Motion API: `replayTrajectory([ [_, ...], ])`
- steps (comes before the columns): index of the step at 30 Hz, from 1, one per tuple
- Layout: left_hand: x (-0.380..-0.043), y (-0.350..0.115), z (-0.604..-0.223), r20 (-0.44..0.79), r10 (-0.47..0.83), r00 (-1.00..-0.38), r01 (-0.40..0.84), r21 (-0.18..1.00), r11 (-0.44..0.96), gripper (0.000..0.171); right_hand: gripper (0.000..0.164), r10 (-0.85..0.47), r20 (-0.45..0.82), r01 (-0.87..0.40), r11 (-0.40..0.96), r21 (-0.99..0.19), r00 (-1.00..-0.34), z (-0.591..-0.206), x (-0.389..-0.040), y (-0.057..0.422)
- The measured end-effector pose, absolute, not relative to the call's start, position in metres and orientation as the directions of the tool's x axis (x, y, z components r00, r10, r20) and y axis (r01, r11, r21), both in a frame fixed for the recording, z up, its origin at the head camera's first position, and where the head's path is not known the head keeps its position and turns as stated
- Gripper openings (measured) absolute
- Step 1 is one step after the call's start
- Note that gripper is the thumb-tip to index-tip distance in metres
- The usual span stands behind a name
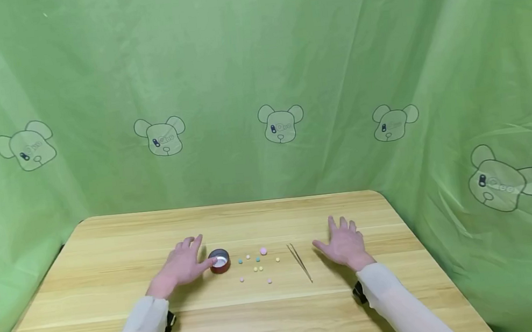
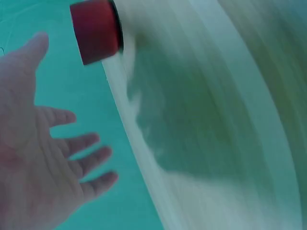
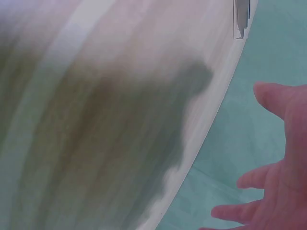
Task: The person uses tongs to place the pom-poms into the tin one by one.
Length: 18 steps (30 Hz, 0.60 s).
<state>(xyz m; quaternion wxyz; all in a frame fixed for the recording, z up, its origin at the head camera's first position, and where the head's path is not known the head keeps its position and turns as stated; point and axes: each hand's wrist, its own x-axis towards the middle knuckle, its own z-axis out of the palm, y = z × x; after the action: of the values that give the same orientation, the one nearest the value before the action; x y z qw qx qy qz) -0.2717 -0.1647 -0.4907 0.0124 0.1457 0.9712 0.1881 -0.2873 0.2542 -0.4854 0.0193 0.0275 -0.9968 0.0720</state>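
My left hand [image 1: 186,262] hovers over the table with fingers spread, its thumb close to a small round red tin [image 1: 220,261] with a bare silvery inside. In the left wrist view the same red tin [image 2: 97,31] stands apart from the thumb. Right of the tin lie several small beads: a larger pink ball [image 1: 263,251], blue beads [image 1: 258,259], yellow beads [image 1: 260,268] and pale pink beads [image 1: 269,281]. Thin metal tweezers [image 1: 300,263] lie farther right, tips apart. My right hand [image 1: 344,243] is held spread just beyond the tweezers, holding nothing.
The light wooden table [image 1: 244,325] has rounded far corners. A green curtain [image 1: 217,73] printed with bear faces hangs behind it and along both sides. Dark straps show at both wrists, below the white sleeves [image 1: 396,293].
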Motion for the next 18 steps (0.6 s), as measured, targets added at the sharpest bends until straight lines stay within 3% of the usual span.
replayTrajectory([
  [11, -0.279, -0.136, -0.501, -0.03, 0.372, -0.928, 0.311, 0.491, 0.814, 0.091, 0.084, -0.136, 0.042, -0.142, 0.968, -0.206, -0.99, -0.488, -0.285, 0.252],
  [18, -0.279, -0.129, -0.503, -0.016, 0.389, -0.921, 0.336, 0.474, 0.814, 0.068, 0.079, -0.165, 0.05, -0.172, 0.955, -0.24, -0.985, -0.492, -0.282, 0.25],
])
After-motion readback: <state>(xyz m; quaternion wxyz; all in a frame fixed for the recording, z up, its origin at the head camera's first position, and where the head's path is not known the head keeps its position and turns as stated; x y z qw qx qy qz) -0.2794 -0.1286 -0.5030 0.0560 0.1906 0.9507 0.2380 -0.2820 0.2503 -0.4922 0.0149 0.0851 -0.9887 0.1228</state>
